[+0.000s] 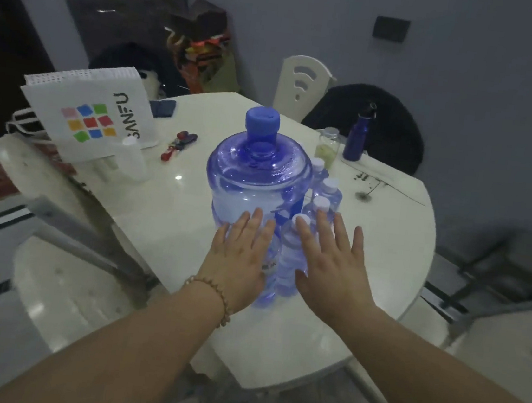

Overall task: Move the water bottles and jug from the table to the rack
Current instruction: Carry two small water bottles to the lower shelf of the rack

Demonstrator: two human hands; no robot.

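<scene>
While both arms reach over the table [163, 216], the left hand [238, 261] and right hand [333, 268] hover flat-fingered, gripping nothing, seemingly choosing a first grab. Between them small clear bottles [288, 257] crowd against the translucent blue jug [257, 180], its cap on.

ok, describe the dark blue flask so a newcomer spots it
Start at the round white table. Behind the big translucent blue plastic jug, at the far right edge, stands the dark blue metal flask. It is opaque and black-capped, unlike the small clear glass jar beside it.
</scene>
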